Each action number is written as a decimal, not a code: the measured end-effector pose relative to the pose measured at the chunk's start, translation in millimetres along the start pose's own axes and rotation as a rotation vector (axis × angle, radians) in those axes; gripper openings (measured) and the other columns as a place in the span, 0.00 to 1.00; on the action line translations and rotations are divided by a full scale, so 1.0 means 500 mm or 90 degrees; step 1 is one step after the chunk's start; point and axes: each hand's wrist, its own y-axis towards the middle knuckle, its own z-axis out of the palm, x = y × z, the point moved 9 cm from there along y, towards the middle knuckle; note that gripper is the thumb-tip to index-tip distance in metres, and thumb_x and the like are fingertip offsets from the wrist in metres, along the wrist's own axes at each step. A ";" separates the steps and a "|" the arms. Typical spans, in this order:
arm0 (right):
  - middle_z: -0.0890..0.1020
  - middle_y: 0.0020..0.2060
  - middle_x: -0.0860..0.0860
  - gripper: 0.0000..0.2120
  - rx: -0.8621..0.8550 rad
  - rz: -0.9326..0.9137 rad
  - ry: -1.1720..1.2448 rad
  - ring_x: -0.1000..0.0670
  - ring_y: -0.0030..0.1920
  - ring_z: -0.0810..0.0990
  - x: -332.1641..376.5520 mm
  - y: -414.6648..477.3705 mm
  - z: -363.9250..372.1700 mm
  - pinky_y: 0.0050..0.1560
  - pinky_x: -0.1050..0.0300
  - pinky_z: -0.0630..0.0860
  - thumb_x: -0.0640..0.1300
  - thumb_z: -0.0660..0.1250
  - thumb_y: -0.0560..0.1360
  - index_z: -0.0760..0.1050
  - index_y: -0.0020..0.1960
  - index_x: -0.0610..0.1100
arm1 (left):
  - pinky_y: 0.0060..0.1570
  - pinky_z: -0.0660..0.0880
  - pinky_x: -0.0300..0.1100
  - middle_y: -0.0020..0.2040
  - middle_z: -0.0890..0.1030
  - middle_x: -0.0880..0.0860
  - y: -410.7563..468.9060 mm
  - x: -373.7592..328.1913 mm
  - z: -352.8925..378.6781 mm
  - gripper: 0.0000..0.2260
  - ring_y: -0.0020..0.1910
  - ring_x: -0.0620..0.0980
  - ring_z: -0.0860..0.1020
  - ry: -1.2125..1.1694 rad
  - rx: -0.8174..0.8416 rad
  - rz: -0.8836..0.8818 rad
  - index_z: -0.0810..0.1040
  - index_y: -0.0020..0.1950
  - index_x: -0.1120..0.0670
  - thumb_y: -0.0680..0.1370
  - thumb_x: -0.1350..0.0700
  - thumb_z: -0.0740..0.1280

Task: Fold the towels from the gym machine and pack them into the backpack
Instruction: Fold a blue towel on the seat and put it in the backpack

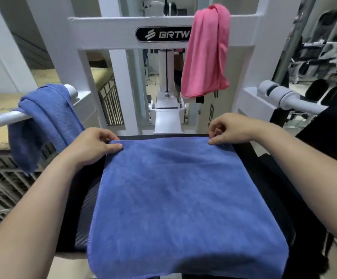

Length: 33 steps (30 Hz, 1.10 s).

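Note:
A blue towel (pixel 179 200) lies spread flat on the black padded seat (pixel 264 178) of the gym machine. My left hand (pixel 92 147) pinches the towel's far left corner. At the far right corner my right hand (pixel 229 128) pinches the edge. A second blue towel (pixel 42 121) hangs bunched over the machine's left handle bar. A pink towel (pixel 205 51) hangs from the white upper crossbar of the frame (pixel 107 27). No backpack is in view.
The white machine frame stands straight ahead with a black cable down its middle. A white handle bar (pixel 282 96) sticks out at the right. A metal grille (pixel 0 190) lies low at the left. Dark gym equipment fills the far right.

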 end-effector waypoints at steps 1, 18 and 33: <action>0.77 0.32 0.54 0.07 0.022 0.012 0.012 0.54 0.34 0.74 -0.009 -0.001 0.002 0.39 0.58 0.72 0.50 0.74 0.70 0.79 0.41 0.48 | 0.33 0.67 0.35 0.22 0.75 0.40 0.002 -0.004 0.003 0.04 0.22 0.37 0.70 0.015 0.012 0.004 0.82 0.39 0.53 0.72 0.55 0.75; 0.67 0.25 0.49 0.17 0.058 0.059 0.390 0.51 0.27 0.66 -0.022 0.013 -0.027 0.24 0.62 0.64 0.24 0.62 0.68 0.64 0.32 0.43 | 0.41 0.73 0.36 0.36 0.85 0.49 -0.035 -0.002 -0.083 0.12 0.34 0.41 0.77 -0.160 -0.058 -0.061 0.87 0.38 0.52 0.61 0.47 0.79; 0.83 0.41 0.52 0.19 -0.679 -0.216 0.405 0.51 0.46 0.82 0.231 -0.002 -0.443 0.54 0.58 0.78 0.29 0.60 0.66 0.83 0.48 0.44 | 0.36 0.74 0.41 0.29 0.80 0.39 -0.137 -0.225 -0.518 0.06 0.27 0.39 0.73 -0.116 -0.603 0.224 0.82 0.40 0.42 0.72 0.53 0.75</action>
